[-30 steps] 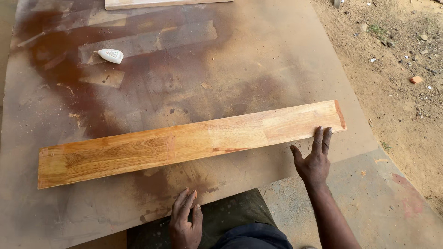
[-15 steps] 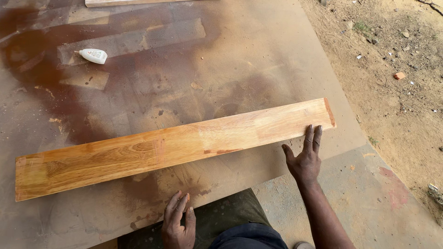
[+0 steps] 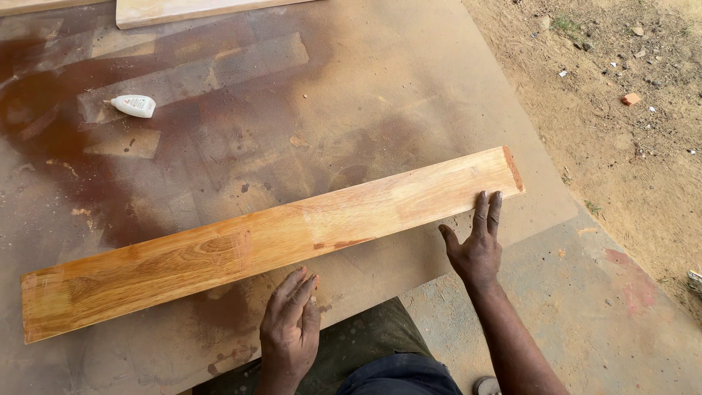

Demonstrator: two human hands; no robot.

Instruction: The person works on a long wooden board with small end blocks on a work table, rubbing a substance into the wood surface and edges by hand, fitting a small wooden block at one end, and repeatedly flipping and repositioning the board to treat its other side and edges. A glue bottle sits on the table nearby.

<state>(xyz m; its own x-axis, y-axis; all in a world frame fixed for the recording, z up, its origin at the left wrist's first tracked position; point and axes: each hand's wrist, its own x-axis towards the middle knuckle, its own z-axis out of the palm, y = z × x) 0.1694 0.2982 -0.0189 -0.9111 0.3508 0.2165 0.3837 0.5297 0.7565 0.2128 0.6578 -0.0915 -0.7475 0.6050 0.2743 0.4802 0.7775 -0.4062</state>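
Note:
A long varnished orange-brown wooden plank lies diagonally across a stained brown board on the ground. My left hand rests flat on the board, fingertips against the plank's near edge around its middle. My right hand lies flat with fingers spread, its fingertips touching the near edge close to the plank's right end. Neither hand grips anything.
A small white squeeze bottle lies on the board at the upper left. A pale plank sits along the far edge. Bare concrete and sandy ground with a red stone lie to the right.
My view has shifted a little, so the plank sits differently in the frame. Both hands stay at the plank's near edge in much the same pose.

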